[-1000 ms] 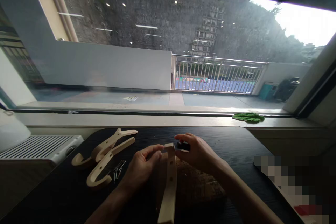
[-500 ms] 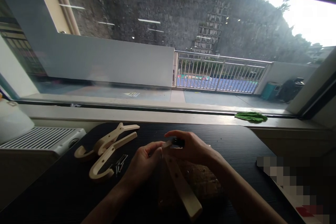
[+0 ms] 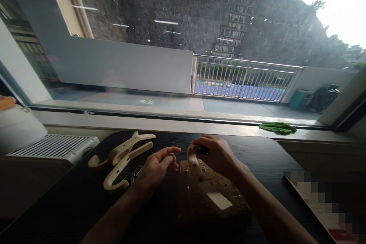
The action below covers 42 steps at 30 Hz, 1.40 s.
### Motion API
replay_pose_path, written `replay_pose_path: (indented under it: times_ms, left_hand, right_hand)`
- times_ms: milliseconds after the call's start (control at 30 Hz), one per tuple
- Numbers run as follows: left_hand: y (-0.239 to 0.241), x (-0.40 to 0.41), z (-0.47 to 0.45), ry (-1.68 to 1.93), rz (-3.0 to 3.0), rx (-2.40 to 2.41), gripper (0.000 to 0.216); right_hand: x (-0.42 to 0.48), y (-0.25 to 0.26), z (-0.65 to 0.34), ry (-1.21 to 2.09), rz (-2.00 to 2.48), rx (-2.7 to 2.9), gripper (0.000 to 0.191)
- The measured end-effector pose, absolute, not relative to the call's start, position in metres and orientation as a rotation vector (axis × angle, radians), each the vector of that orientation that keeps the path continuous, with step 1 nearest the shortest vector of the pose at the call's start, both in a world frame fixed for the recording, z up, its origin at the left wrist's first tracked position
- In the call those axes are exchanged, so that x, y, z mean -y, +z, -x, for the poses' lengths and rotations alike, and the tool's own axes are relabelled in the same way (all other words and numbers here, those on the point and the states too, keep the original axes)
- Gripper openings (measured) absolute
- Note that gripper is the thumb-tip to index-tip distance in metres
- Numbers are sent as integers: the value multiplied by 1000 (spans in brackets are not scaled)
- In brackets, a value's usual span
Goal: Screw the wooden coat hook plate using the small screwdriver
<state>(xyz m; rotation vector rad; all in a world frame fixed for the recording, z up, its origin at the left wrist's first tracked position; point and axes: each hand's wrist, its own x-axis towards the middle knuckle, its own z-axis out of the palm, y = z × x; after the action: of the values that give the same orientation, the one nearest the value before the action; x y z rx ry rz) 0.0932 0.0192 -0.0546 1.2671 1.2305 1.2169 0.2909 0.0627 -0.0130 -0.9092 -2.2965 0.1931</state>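
My right hand (image 3: 219, 155) is closed around the curved end of a pale wooden hook (image 3: 204, 183) and a small dark object I cannot name. The hook lies slanted across a brown cork board (image 3: 200, 202) on the black table (image 3: 57, 206). My left hand (image 3: 158, 167) hovers just left of the hook, its fingers loosely curled and apart, holding nothing I can see. Two more wooden hooks (image 3: 121, 158) lie to the left, with several dark screws (image 3: 135, 175) beside them.
A white radiator grille (image 3: 54, 146) and a white rounded object (image 3: 17, 131) sit at the left. A green cloth (image 3: 277, 127) lies on the window sill. A flat white card (image 3: 311, 202) rests at the table's right edge.
The hook went from nearly upright to lying flat on the cork board, its free end swinging right. My left hand let go of its top and drew slightly away.
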Motion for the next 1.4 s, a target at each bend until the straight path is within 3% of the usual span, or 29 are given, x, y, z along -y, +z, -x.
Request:
replay_pose_path:
  times_ms: [333, 700, 933, 1167, 1400]
  left_hand:
    - [-44, -16, -93, 1246, -1252, -1286, 36]
    - [-38, -12, -92, 1264, -1291, -1322, 28]
    - [-36, -12, -92, 1235, -1345, -1315, 25]
    - [-37, -11, -93, 1223, -1326, -1260, 28]
    - [-32, -9, -99, 1194, -1302, -1254, 26]
  right_hand:
    - [-43, -17, -270, 52, 921, 2427, 15]
    - [-43, -20, -267, 92, 956, 2431, 14]
    - [-40, -12, -275, 140, 999, 2449, 40]
    - [-38, -6, -277, 212, 969, 2439, 43]
    - [-42, -20, -271, 294, 919, 2429, 22]
